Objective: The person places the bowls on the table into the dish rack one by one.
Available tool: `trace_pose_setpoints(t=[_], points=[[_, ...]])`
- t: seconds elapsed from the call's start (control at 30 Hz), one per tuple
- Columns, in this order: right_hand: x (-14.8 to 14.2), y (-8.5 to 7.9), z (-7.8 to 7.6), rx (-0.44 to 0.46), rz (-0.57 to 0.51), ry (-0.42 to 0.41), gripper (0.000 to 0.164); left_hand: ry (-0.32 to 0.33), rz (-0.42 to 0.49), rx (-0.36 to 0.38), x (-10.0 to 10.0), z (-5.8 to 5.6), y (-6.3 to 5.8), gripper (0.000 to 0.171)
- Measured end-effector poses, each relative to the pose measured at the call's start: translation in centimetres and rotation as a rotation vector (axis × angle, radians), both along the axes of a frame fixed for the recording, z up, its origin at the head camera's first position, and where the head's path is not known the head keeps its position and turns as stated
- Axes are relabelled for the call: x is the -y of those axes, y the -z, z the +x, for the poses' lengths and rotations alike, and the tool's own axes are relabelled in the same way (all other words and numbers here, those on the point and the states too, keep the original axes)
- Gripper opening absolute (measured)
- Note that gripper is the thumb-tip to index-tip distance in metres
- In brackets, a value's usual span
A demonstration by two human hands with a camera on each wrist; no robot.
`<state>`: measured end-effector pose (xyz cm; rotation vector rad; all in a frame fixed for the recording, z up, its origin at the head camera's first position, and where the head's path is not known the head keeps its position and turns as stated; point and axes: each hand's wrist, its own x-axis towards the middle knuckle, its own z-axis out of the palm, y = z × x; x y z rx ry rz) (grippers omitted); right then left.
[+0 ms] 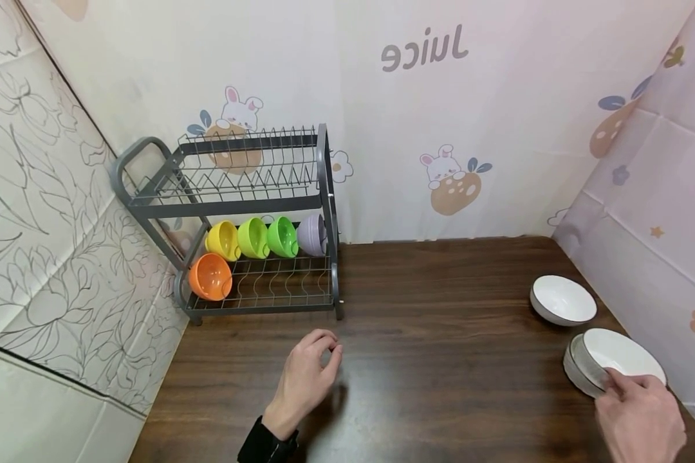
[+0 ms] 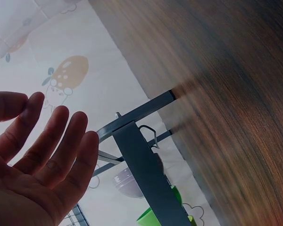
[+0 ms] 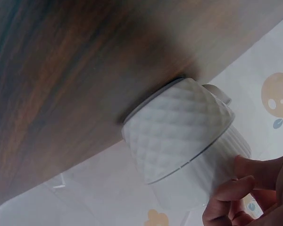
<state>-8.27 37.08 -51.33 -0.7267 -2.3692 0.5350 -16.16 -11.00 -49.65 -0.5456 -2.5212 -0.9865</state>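
My right hand (image 1: 643, 415) pinches the near rim of a white bowl (image 1: 628, 354) between thumb and fingers. This bowl sits tilted inside another white bowl (image 1: 575, 375), whose quilted diamond pattern shows in the right wrist view. In that view the upper bowl (image 3: 224, 162) has fine ribs on its side. Just behind the pair, a single white bowl (image 1: 563, 299) stands upright on the table. My left hand (image 1: 308, 376) hovers over the table in front of the rack, fingers loosely bent and holding nothing. The left wrist view shows its bare palm.
A grey two-tier dish rack (image 1: 226, 209) stands at the back left. Its lower tier holds orange (image 1: 210, 276), yellow (image 1: 222, 240), light green (image 1: 253, 238), green (image 1: 282, 236) and purple (image 1: 311, 235) bowls. Printed cloth walls (image 1: 498, 116) border the brown wooden table (image 1: 434, 334).
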Motion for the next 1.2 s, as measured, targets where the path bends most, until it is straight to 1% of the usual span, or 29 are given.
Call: trace_pose_setpoints(t=[0.07, 0.17, 0.27, 0.3, 0.4, 0.5, 0.63, 0.7, 0.87, 0.97, 1.2], points=[[0.1, -0.1, 0.1, -0.028, -0.001, -0.004, 0.026, -0.002, -0.001, -0.001, 0.1, 0.0, 0.0, 0.017], [0.4, -0.1, 0.1, -0.116, 0.031, -0.018, 0.026, -0.009, -0.002, -0.005, 0.2, 0.1, 0.0, 0.018], [0.6, -0.3, -0.1, -0.221, 0.090, -0.054, 0.024, -0.012, 0.002, -0.011, 0.2, 0.0, -0.1, 0.019], [0.7, -0.5, -0.3, -0.238, 0.105, -0.062, 0.023, -0.012, 0.003, -0.011, 0.3, 0.0, -0.1, 0.018], [1.4, -1.2, -0.7, -0.267, 0.138, -0.088, 0.024, -0.010, 0.008, -0.011, 0.3, 0.0, -0.2, 0.018], [2.3, -1.9, -1.3, -0.273, 0.145, -0.118, 0.024, -0.013, 0.007, -0.009, 0.3, 0.0, -0.3, 0.017], [3.2, -2.7, -2.0, -0.317, 0.161, -0.179, 0.021, -0.022, 0.001, -0.008, 0.4, 0.1, -0.3, 0.017], [3.4, -3.0, -2.4, -0.344, 0.188, -0.208, 0.020, -0.024, -0.004, -0.007, 0.3, 0.1, -0.3, 0.017], [4.0, -3.6, -3.3, -0.410, 0.256, -0.267, 0.025, -0.022, -0.005, -0.002, 0.3, 0.0, -0.4, 0.015], [4.5, -3.9, -3.8, -0.440, 0.272, -0.302, 0.027, -0.020, -0.004, 0.000, 0.2, 0.0, -0.5, 0.015], [6.1, -4.5, -4.6, -0.442, 0.272, -0.361, 0.023, -0.021, -0.012, 0.009, 0.1, 0.0, -0.6, 0.015]])
